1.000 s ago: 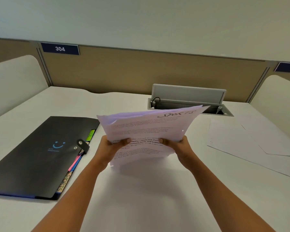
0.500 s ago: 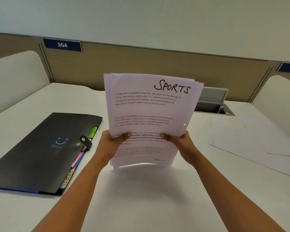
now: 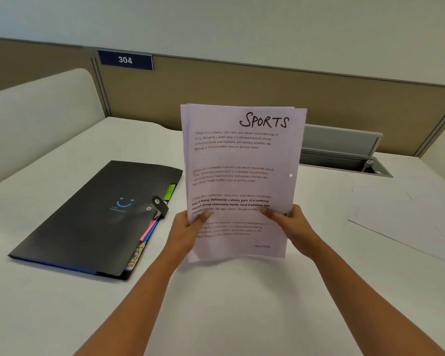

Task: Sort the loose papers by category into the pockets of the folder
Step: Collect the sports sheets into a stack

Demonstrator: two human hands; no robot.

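Paper stack held upright at centre over desk, top sheet facing me, "SPORTS" handwritten at its 1 o'clock corner. My left hand clamps stack's side at 8 o'clock, thumb on front, other fingers hidden behind. My right hand clamps it at 4 o'clock the same way. Black folder flat at 9 o'clock of stack, cover down, coloured tabs showing along its edge. More loose sheets flat at 3 o'clock. Cable hatch at 2 o'clock.

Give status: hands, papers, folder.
Both gripping: left hand, right hand on paper stack, upright, top sheet marked SPORTS. Closed folder flat on desk, needs opening. More sheets lie right.
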